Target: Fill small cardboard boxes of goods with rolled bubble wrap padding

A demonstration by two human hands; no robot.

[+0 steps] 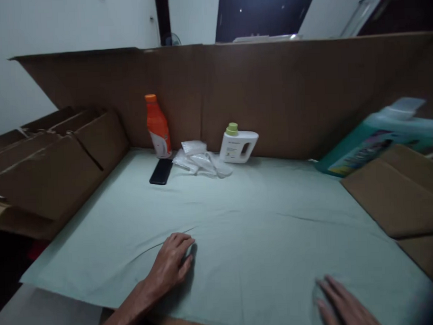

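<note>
- dim room; a worktop walled by a brown cardboard screen (271,94) and covered by a pale green cloth (239,214).
- my left hand (172,266) lies flat on the cloth near the front edge, fingers loose, holding nothing.
- my right hand (344,305) rests open at the lower right, also holding nothing.
- well apart, by the screen: an orange bottle (157,126), a black phone (161,171), clear plastic bags (200,159), a white bottle (237,143).
- smoothing works best, i judge, with palms flat, pressing creases outward.
</note>
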